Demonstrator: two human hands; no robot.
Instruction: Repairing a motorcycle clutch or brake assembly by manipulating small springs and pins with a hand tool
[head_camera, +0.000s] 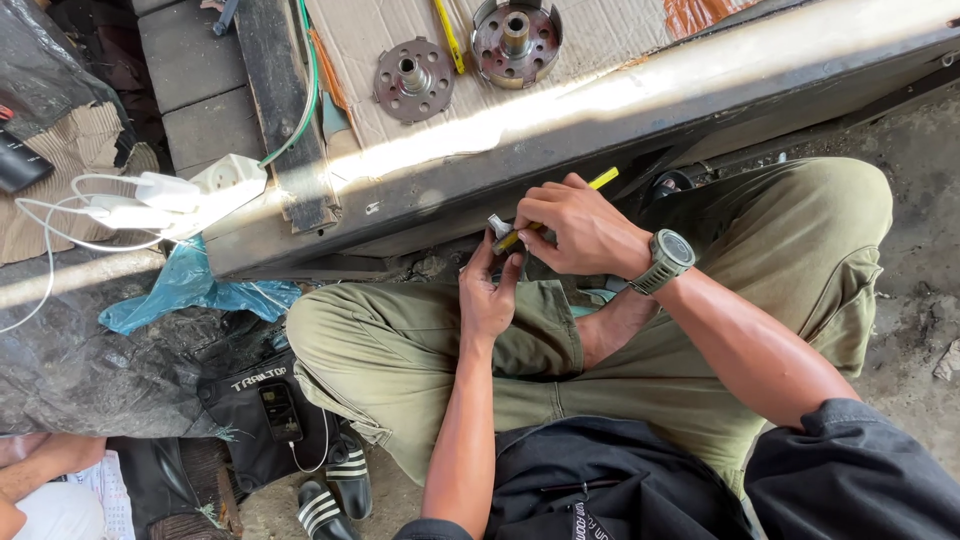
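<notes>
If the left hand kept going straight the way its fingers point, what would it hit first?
The left hand points up the picture, holding a small metal part. Going straight on, it would probably meet the dark metal beam first, though depth is hard to judge.

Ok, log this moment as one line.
left hand: holds small metal part | right hand: grips yellow-handled tool on part | two metal discs on cardboard

Left hand (487, 296) and right hand (575, 232) on yellow-handled tool (604, 179), small metal part (498, 227).

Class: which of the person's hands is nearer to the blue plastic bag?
Left. The left hand is closer to the blue plastic bag, which lies off to its left; the right hand is farther away.
</notes>
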